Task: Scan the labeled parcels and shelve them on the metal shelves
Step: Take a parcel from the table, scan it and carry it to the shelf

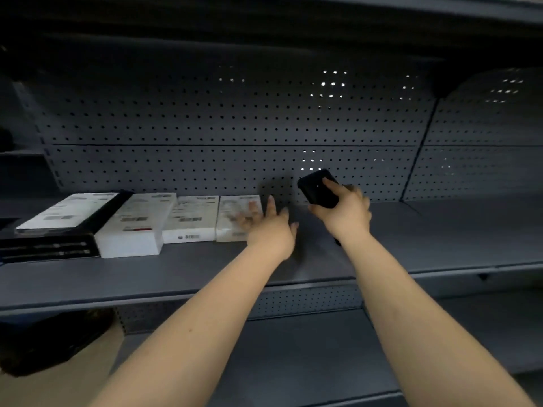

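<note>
Left hand (266, 227) splayed beside parcel (235, 217); right hand (345, 211) around scanner (316, 188).

Four white labeled parcels (164, 221) flat on grey metal shelf (176, 274)

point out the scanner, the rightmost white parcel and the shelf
scanner (317, 188), head view, on its dark body above the fingers
rightmost white parcel (232, 208), head view, on its labeled top
shelf (440, 230), head view, on bare deck
</note>
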